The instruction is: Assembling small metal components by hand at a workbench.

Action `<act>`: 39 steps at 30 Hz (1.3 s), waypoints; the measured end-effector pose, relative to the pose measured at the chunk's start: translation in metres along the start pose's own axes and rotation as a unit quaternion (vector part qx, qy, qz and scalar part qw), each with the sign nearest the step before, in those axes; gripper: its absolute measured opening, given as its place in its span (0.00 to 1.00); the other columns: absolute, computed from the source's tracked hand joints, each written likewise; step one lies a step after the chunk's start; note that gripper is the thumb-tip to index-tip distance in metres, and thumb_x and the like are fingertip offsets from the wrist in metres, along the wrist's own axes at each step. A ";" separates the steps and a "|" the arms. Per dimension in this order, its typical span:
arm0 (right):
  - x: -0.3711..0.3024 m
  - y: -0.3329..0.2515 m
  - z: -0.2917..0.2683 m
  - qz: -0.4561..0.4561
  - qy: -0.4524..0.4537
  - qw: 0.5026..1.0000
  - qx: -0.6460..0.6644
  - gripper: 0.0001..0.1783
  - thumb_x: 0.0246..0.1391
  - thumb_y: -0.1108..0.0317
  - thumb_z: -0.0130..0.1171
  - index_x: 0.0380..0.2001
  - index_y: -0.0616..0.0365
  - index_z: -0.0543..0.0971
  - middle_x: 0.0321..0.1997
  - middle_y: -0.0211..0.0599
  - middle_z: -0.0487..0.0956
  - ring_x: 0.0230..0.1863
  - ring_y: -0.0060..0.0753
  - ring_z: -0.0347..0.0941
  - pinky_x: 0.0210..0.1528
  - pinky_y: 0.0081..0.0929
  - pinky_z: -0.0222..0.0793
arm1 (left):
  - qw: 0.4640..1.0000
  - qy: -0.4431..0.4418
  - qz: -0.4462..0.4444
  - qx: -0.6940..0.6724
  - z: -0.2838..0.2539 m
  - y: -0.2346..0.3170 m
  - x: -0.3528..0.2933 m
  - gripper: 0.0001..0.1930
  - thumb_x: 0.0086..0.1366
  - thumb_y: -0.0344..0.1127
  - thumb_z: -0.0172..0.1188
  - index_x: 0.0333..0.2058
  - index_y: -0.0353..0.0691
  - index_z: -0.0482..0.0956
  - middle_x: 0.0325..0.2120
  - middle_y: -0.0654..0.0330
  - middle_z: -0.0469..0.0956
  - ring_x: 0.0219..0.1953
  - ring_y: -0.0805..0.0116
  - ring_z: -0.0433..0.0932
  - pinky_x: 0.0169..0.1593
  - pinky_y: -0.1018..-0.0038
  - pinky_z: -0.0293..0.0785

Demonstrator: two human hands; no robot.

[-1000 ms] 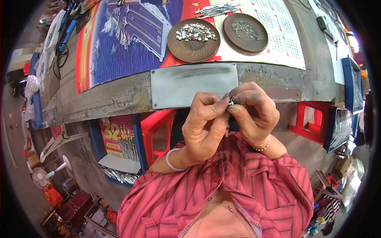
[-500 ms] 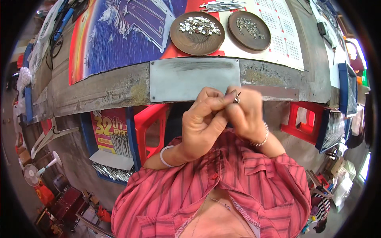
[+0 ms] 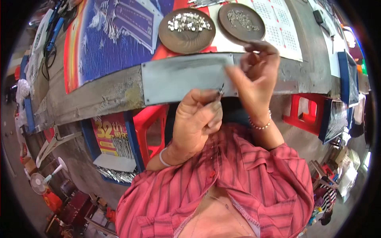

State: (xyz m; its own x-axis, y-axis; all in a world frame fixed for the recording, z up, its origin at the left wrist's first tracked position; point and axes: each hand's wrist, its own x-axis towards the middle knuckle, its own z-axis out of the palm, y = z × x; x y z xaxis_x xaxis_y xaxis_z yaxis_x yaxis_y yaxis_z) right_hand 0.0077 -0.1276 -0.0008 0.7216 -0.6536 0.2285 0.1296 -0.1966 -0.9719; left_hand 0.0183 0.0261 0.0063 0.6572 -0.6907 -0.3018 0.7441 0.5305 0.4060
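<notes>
My left hand (image 3: 193, 123) is closed in a pinch near the table's front edge. Between thumb and forefinger it grips a small metal piece (image 3: 221, 91) with a dark pointed tip; its exact kind is too small to make out. To the right and farther forward, my right hand (image 3: 258, 81) hovers apart from it, slightly blurred, thumb away from the bent fingers and no object visible in it. Just beyond its fingers lies a round brown dish (image 3: 228, 28) with tiny metal pins (image 3: 242, 19). A larger brown dish (image 3: 186, 43) beside it carries shiny small metal parts (image 3: 190, 22).
A grey metal plate (image 3: 174, 81) is screwed to the table edge. Thin metal rods (image 3: 210, 3) lie behind the dishes. Under the table are a red stool (image 3: 152, 127) and a blue bin (image 3: 135, 139) of metal rods; another blue bin (image 3: 331, 123) stands at right.
My right hand has parted from the left and moved forward toward the dishes, its fingers spreading. My left hand has shifted slightly left, still gripping the small metal piece. The view has turned a little.
</notes>
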 end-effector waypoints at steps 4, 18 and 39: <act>-0.021 -0.013 -0.002 -0.201 -0.121 0.970 -0.072 0.37 0.29 0.80 0.68 0.46 0.57 0.62 0.38 0.33 0.64 0.26 0.20 0.60 0.23 0.16 0.58 | 0.989 0.006 -0.005 0.149 -0.004 -0.001 -0.005 0.09 0.63 0.21 0.51 0.40 0.41 0.73 0.28 0.65 0.71 0.20 0.80 0.63 0.19 0.85 0.55; -0.014 0.006 -0.046 -0.093 -0.066 0.993 -0.029 0.24 0.41 0.72 0.70 0.40 0.63 0.68 0.40 0.33 0.67 0.29 0.18 0.62 0.29 0.15 0.62 | 0.985 -0.028 -0.133 -0.108 -0.013 0.010 0.006 0.12 0.67 0.27 0.47 0.48 0.40 0.68 0.35 0.58 0.71 0.22 0.80 0.61 0.19 0.87 0.55; -0.007 0.035 -0.084 -0.202 -0.043 0.961 -0.183 0.08 0.48 0.75 0.62 0.29 0.62 0.72 0.26 0.40 0.73 0.24 0.34 0.68 0.24 0.25 0.65 | 0.528 -0.176 0.214 0.803 0.003 0.044 0.086 0.12 0.53 0.20 0.58 0.37 0.37 0.79 0.27 0.57 0.72 0.28 0.60 0.76 0.31 0.71 0.72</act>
State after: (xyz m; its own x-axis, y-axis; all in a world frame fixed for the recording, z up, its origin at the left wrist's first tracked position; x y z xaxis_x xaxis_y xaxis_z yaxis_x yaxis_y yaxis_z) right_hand -0.0492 -0.1913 -0.0319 0.7183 -0.4096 0.5624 0.1753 -0.6756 -0.7161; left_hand 0.1072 -0.0116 0.0002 0.4497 -0.8754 0.1775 -0.7106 -0.2302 0.6649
